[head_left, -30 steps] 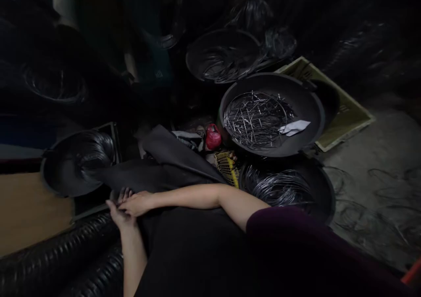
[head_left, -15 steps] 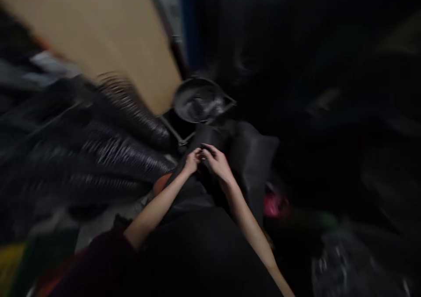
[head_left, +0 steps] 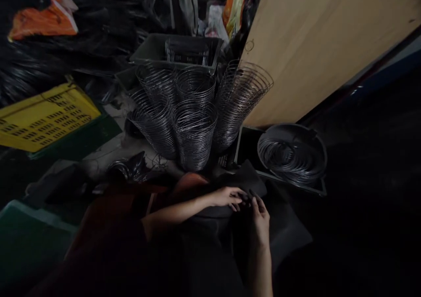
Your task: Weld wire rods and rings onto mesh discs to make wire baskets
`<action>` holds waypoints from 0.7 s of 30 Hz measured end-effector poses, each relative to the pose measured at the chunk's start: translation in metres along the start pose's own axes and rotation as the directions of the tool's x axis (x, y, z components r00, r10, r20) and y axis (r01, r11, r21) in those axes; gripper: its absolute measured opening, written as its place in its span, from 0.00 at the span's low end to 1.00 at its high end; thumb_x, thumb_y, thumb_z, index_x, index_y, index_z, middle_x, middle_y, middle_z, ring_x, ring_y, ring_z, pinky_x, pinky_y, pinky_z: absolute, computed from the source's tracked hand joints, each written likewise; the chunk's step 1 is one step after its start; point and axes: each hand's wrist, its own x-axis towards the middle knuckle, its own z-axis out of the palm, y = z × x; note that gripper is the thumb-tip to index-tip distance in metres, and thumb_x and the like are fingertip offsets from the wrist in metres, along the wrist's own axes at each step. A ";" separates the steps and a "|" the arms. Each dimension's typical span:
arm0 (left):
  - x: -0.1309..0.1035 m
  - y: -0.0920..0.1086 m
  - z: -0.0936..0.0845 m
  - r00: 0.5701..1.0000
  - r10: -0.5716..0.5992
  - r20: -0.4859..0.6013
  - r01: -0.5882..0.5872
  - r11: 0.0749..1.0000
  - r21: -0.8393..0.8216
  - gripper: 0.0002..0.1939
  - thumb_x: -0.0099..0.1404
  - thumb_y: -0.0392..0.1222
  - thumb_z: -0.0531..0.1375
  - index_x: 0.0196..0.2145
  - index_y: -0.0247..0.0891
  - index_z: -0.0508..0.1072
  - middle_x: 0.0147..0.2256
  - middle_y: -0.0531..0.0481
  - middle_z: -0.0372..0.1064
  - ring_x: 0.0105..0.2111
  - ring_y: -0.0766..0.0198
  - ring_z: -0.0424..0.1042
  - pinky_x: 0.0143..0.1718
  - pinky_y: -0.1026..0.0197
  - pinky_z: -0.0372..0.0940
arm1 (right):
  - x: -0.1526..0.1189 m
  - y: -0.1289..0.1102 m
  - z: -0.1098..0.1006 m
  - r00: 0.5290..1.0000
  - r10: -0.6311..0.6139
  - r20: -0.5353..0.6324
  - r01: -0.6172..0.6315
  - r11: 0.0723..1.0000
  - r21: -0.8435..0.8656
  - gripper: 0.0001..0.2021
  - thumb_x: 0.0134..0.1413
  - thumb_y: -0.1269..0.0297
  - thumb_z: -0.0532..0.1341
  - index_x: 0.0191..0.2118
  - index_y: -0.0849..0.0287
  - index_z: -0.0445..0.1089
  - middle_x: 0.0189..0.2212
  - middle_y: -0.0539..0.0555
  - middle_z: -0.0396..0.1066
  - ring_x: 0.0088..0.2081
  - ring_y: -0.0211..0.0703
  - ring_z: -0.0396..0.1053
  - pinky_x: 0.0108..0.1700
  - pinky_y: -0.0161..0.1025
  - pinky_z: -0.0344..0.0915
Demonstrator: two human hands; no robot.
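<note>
Above the dark cloth (head_left: 243, 178) over my lap, my hands are close together. My left hand (head_left: 226, 197) reaches in from the left with curled fingers around something small and dark. Just right of it, my right hand (head_left: 261, 218) is raised with thumb and fingers pinched at a dark bit. In the dim light, what the fingers hold blends into the cloth and cannot be made out. Stacks of metal wire rings (head_left: 194, 134) stand in front of me. To the right, a round dark basin (head_left: 324, 156) holds a coil of wire rings (head_left: 279, 152).
A grey-green bin (head_left: 144, 51) stands behind the ring stacks. At left are a yellow crate (head_left: 49, 112) and a green container (head_left: 29, 227). A tan board (head_left: 315, 38) leans at upper right. An orange bag (head_left: 46, 23) lies on dark plastic at upper left.
My view has swung to the left, bringing the ring stacks and yellow crate into sight. My hands stay close together over the cloth, now further right in view.
</note>
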 end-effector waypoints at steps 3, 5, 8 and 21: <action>0.012 0.006 -0.032 0.997 -0.067 0.041 0.078 0.916 -0.394 0.21 0.63 0.43 0.64 0.52 0.37 0.69 0.37 0.48 0.71 0.30 0.63 0.76 0.35 0.57 0.71 | 0.030 -0.004 0.027 0.998 -0.048 0.044 0.052 0.993 -0.105 0.26 0.47 0.44 0.64 0.48 0.57 0.74 0.47 0.59 0.76 0.51 0.52 0.72 0.54 0.47 0.69; 0.012 0.011 -0.047 0.999 -0.054 -0.001 0.046 0.874 -0.483 0.24 0.60 0.47 0.68 0.50 0.35 0.70 0.37 0.48 0.70 0.32 0.63 0.77 0.37 0.59 0.71 | 0.050 -0.011 0.045 0.996 -0.068 0.058 0.078 0.977 -0.196 0.26 0.47 0.44 0.63 0.45 0.59 0.75 0.46 0.60 0.76 0.51 0.53 0.72 0.56 0.49 0.66; -0.001 0.021 -0.061 0.999 -0.038 -0.014 0.026 0.868 -0.496 0.26 0.57 0.48 0.71 0.50 0.34 0.72 0.41 0.43 0.73 0.36 0.61 0.78 0.41 0.60 0.70 | 0.072 -0.021 0.062 0.995 -0.083 0.055 0.094 0.964 -0.249 0.28 0.44 0.42 0.64 0.43 0.62 0.75 0.41 0.61 0.77 0.44 0.52 0.74 0.49 0.48 0.70; -0.046 -0.008 -0.196 0.111 -0.416 -0.903 -0.620 0.681 -0.390 0.17 0.70 0.52 0.57 0.53 0.45 0.65 0.48 0.45 0.71 0.48 0.62 0.71 0.45 0.62 0.65 | 0.219 -0.048 0.175 0.944 0.126 0.305 -0.151 0.987 0.058 0.09 0.40 0.61 0.67 0.32 0.54 0.71 0.31 0.47 0.75 0.36 0.38 0.75 0.43 0.39 0.73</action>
